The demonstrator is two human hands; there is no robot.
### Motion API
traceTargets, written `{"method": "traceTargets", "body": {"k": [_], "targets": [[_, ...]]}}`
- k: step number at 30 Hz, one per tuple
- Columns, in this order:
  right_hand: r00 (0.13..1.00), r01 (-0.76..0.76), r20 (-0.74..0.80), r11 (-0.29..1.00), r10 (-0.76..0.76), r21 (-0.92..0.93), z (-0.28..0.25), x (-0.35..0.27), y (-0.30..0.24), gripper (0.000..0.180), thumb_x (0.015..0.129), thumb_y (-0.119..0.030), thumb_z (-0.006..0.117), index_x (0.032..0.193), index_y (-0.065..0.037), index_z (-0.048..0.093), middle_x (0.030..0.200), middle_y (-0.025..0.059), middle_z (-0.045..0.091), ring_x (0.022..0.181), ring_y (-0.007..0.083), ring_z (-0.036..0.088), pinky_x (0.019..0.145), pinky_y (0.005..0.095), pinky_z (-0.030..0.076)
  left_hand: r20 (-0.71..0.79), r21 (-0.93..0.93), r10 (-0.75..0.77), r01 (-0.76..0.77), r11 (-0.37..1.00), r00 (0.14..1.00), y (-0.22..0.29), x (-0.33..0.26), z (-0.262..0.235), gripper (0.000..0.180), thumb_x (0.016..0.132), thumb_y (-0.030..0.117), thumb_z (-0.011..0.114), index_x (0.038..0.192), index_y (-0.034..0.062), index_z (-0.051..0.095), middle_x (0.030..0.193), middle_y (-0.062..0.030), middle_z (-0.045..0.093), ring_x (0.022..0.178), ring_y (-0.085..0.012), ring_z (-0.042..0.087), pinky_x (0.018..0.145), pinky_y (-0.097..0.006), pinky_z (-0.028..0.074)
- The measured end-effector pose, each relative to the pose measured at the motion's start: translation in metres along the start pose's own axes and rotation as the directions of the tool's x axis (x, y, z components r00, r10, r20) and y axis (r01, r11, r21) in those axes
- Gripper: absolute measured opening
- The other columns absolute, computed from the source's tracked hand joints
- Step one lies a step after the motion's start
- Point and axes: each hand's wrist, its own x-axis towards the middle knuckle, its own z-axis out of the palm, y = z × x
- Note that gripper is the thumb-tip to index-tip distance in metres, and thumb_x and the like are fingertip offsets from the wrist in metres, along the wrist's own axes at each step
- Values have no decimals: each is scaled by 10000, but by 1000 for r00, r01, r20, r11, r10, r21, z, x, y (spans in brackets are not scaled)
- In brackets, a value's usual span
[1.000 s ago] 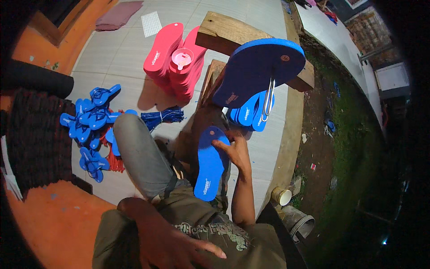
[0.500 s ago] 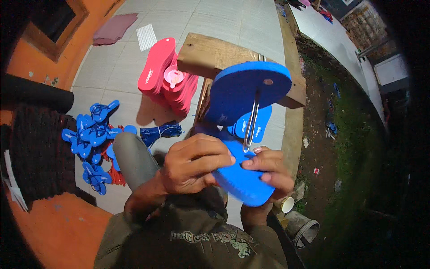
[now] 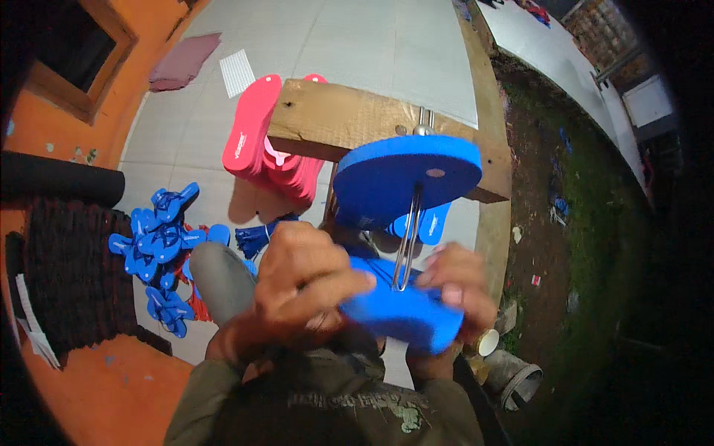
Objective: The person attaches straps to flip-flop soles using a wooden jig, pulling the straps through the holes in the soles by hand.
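My left hand (image 3: 301, 279) is closed, its fingers pressed against the left edge of a blue sandal sole (image 3: 409, 320). Opposite it, my right hand (image 3: 462, 286) grips the right edge of that sole; both hands are blurred by motion. A looped metal rod (image 3: 405, 245) runs down from a wooden beam (image 3: 357, 108), and its tip meets the sole between my hands. Higher on the rod, another blue sole surface (image 3: 387, 178) is pierced and tilted, with a pale round spot. Whether it joins the held sole is hidden.
Pink soles (image 3: 253, 130) are stacked behind the beam's left part. More blue soles (image 3: 431, 223) lie beneath it. At left are finished blue flip-flops (image 3: 160, 234), a bundle of dark blue straps (image 3: 260, 236) and a dark stacked pile (image 3: 71, 275). A bucket (image 3: 517, 383) stands lower right.
The view has shifted, so the beam and rod sit lower in it. My hands have moved slightly apart and the held sole is more blurred, with the rod's tip still against it.
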Motion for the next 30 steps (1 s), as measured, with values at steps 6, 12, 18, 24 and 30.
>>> {"method": "traceTargets", "body": {"k": [6, 12, 18, 24, 30], "targets": [[924, -121, -372, 851, -92, -511, 18, 41, 22, 751, 665, -207, 763, 1258, -76, 320, 971, 31, 370, 911, 153, 374, 784, 291, 304, -406, 288, -29, 158, 945, 914, -19, 43, 23, 438, 622, 232, 753, 891, 55, 457, 808, -103, 457, 823, -277, 417, 730, -388, 336], [887, -216, -461, 887, 4, -408, 10, -48, 48, 525, 815, -186, 619, 1231, -56, 326, 952, 34, 388, 892, 139, 395, 794, 285, 341, -481, -61, -489, 528, 847, 728, -110, -43, -26, 301, 739, 241, 691, 631, 45, 490, 550, -22, 405, 521, -103, 361, 495, -249, 338], [814, -574, -140, 743, 564, -344, 63, -145, 71, 191, 790, -150, 622, 918, -16, 576, 721, 56, 527, 605, 162, 466, 578, 270, 398, 31, 810, -972, 563, 161, 234, -271, -250, -31, 227, 775, 222, 541, 895, 54, 636, 863, -182, 615, 882, -362, 585, 765, -438, 467], [850, -526, -265, 725, 454, -445, 35, -160, 87, 81, 768, -96, 609, 812, -28, 610, 670, 84, 566, 567, 195, 517, 522, 302, 397, 152, 916, -837, 242, 319, 525, -277, -312, 16, 653, 633, 222, 692, 1208, 79, 418, 1101, -181, 537, 1027, -352, 523, 818, -450, 442], [857, -514, -250, 714, 450, -476, 32, -161, 87, 56, 765, -94, 609, 780, -39, 605, 684, 89, 569, 592, 202, 532, 546, 311, 405, 358, 797, -933, 533, 285, -37, -288, -331, 14, 651, 594, 244, 703, 1165, 73, 441, 1002, -186, 577, 929, -331, 567, 789, -403, 459]]}}
